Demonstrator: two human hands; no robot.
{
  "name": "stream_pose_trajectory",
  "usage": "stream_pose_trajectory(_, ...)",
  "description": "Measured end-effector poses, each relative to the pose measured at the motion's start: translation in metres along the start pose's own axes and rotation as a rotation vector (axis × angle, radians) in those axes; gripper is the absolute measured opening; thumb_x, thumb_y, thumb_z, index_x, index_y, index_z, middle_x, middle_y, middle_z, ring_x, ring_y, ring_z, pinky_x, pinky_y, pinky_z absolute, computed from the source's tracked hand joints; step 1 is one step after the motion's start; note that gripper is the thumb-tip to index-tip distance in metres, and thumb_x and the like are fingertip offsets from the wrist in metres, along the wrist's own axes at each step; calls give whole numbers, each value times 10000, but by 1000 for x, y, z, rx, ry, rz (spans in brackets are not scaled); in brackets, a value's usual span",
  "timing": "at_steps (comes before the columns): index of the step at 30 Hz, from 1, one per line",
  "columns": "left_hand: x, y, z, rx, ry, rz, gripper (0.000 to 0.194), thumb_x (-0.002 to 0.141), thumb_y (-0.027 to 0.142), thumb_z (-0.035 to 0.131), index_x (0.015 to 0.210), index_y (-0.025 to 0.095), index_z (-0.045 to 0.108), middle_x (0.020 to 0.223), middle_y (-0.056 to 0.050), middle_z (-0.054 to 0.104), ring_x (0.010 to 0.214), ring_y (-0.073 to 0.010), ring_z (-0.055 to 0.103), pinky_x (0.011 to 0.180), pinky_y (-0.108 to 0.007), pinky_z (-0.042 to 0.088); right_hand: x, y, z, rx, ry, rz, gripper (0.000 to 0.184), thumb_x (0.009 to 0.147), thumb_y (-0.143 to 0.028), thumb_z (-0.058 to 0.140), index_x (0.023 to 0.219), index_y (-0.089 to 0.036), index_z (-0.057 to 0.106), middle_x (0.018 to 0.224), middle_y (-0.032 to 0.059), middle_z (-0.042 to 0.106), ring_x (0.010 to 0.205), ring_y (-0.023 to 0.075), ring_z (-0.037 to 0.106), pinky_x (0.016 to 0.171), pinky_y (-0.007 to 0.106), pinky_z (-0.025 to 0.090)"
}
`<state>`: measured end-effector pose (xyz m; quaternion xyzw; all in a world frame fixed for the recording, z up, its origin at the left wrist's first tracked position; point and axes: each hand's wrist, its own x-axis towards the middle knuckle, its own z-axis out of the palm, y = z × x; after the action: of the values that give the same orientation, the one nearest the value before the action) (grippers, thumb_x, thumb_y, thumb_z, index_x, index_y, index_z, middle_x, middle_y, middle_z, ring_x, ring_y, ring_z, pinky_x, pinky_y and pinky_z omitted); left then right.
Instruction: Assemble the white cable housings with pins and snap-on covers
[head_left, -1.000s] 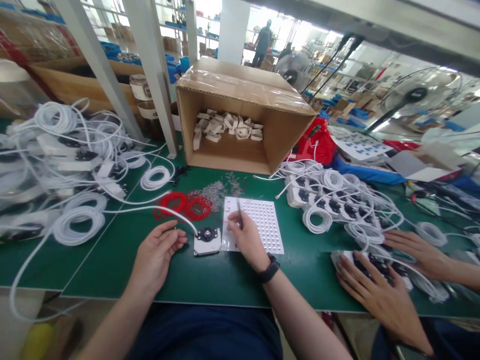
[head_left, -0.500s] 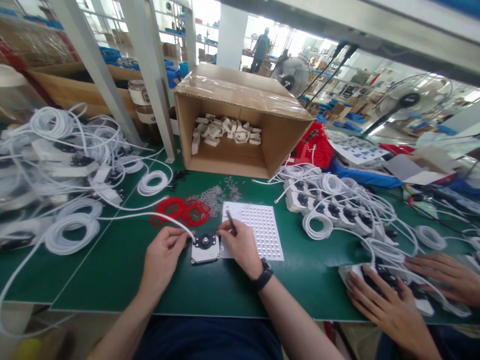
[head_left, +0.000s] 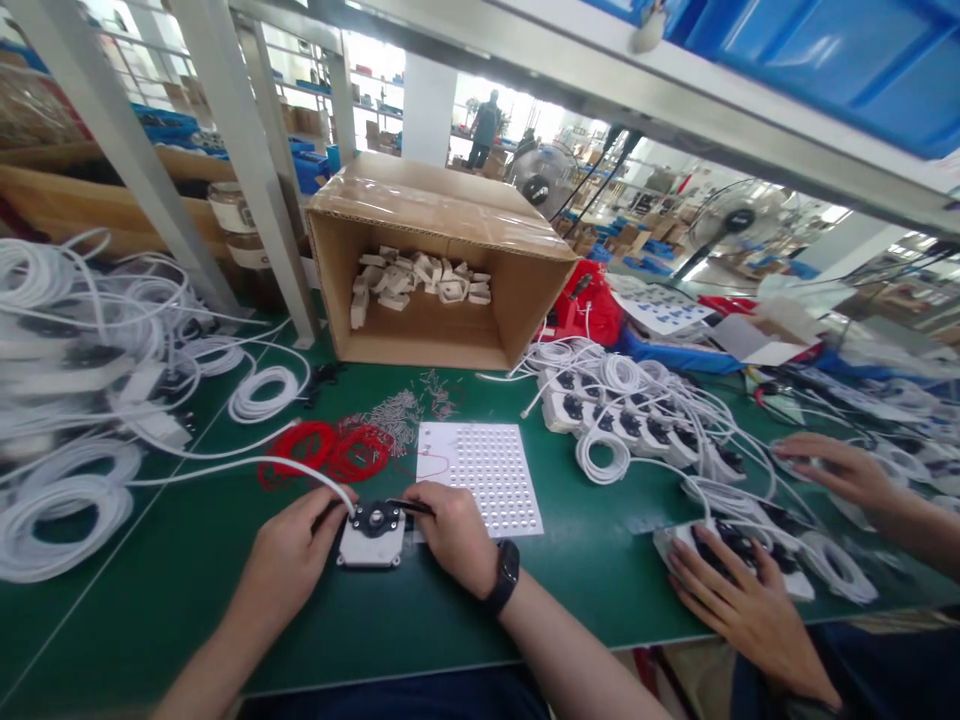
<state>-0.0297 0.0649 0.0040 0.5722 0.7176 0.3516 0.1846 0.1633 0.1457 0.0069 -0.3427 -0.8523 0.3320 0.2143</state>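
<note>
A small white device (head_left: 371, 550) with a black clamp-like part on its back edge lies flat before me. A white cable (head_left: 300, 466) enters it from the left. My left hand (head_left: 289, 550) is closed at the device's left side, thumb and fingers against its edge by the cable; the fingertips are partly hidden. From the right, my right hand (head_left: 454, 535) grips a slim dark tweezers-like tool (head_left: 415, 506), its tip at the black part. Under that hand lies a white label sheet (head_left: 491, 470) with rows of small labels.
Red wire coils (head_left: 360, 452) and loose small metal pieces (head_left: 396, 415) lie behind the device. A cardboard box (head_left: 442, 215) holds white housings (head_left: 420, 275). Coiled white cables (head_left: 64, 525) crowd the left. At right, a co-worker's hands (head_left: 739, 600) rest on similar devices (head_left: 637, 430).
My right hand has moved left from the label sheet to the device, and its tool has swung from upright to pointing left. My left hand has closed in on the device's left side.
</note>
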Motion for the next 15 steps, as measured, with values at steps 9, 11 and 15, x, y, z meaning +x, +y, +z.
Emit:
stream_pose_trajectory(9, -7, 3, 6, 7, 88, -22, 282, 794, 412, 459, 813, 232, 675, 867, -49, 719, 807, -236, 673, 772, -329, 515, 43, 18, -26, -174, 128, 176, 210, 898, -243, 500, 863, -171, 694, 811, 40, 706, 755, 157, 648, 701, 224, 457)
stream_pose_trajectory(11, -4, 5, 4, -11, 79, -70, 281, 796, 417, 461, 808, 233, 674, 861, -41, 723, 786, -228, 678, 748, -315, 523, 67, 22, -28, -232, 112, 180, 185, 887, -240, 520, 910, -170, 689, 872, 64, 692, 824, 168, 640, 742, 234, 451)
stream_pose_trajectory(15, 2, -2, -1, 18, -1, 37, 261, 805, 369, 444, 791, 237, 669, 832, -41, 726, 757, -217, 685, 706, -286, 537, 109, 20, -19, -376, 67, 167, 221, 852, -272, 574, 1049, -198, 642, 1025, 89, 621, 872, 182, 624, 742, 260, 463)
